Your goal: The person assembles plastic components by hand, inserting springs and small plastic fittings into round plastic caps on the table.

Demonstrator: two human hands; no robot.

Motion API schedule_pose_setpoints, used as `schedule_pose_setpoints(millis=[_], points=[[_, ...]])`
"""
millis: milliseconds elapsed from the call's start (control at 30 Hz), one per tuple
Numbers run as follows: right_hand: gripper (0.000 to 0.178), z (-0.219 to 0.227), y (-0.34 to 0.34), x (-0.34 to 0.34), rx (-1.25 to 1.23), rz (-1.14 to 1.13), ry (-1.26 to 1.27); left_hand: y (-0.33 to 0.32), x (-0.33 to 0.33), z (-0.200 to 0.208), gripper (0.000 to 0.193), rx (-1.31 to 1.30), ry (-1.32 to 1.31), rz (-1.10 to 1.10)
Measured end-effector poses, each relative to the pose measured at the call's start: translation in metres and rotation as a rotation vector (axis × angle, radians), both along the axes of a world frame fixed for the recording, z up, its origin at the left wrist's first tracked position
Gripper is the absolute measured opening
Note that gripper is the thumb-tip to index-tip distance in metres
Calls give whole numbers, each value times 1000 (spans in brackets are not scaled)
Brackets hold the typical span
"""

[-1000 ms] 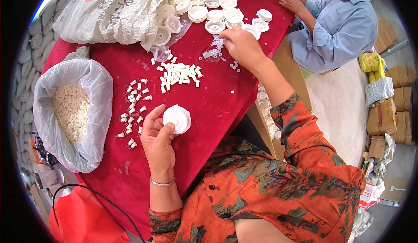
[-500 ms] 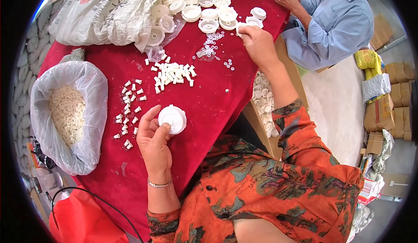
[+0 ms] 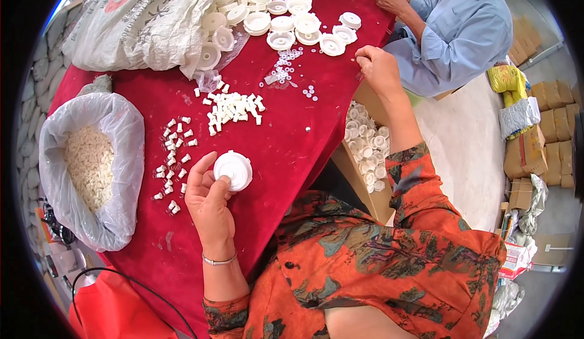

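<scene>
In my left hand [image 3: 210, 208] is a round white plastic cap [image 3: 233, 170], with the thumb lying over its face and the fingers behind it. My right hand [image 3: 380, 70] hovers at the table's right edge, its fingers loosely bent and nothing visible in them. Just left of it a white cap [image 3: 332, 44] lies on the red cloth, beside a group of similar caps [image 3: 306, 23]. Small translucent rings [image 3: 285, 65] are scattered below that group. Nearer my left hand are a heap of short white plastic plugs [image 3: 234, 107] and several plugs with springs [image 3: 172, 150].
A plastic-lined sack of small pale pieces [image 3: 88, 162] stands at left. A large white woven sack [image 3: 146, 23] lies at the back left. Below the right edge sits a cardboard box of white parts [image 3: 368, 147]. A person in a blue shirt [image 3: 453, 38] works across at the right.
My right hand has let go of a white cap, which now lies beside the others, and has drawn back toward me. My left hand still holds its cap. The whole view has shifted slightly.
</scene>
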State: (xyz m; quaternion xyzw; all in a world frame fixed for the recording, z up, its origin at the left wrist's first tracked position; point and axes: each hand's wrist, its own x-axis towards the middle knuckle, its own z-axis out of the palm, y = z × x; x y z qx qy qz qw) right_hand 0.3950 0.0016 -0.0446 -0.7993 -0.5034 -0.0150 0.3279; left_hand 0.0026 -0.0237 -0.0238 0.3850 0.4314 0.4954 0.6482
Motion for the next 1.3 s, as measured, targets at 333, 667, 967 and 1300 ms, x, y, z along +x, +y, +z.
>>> schedule_pose_setpoints(millis=[333,667,967,1300], points=[[16,8,16,-17,8,180,-81,1,4,-2,40,-4,24,16],[14,14,50,-73,21,471,-127,3,0,-5,41,-2,29,-2],[11,16,55,-84,-212,488,-192,1,-1,-3,41,-17,-1,-15],[13,50,-33,-222,29,1132,395,1,-2,-5,35,55,-22,-7]])
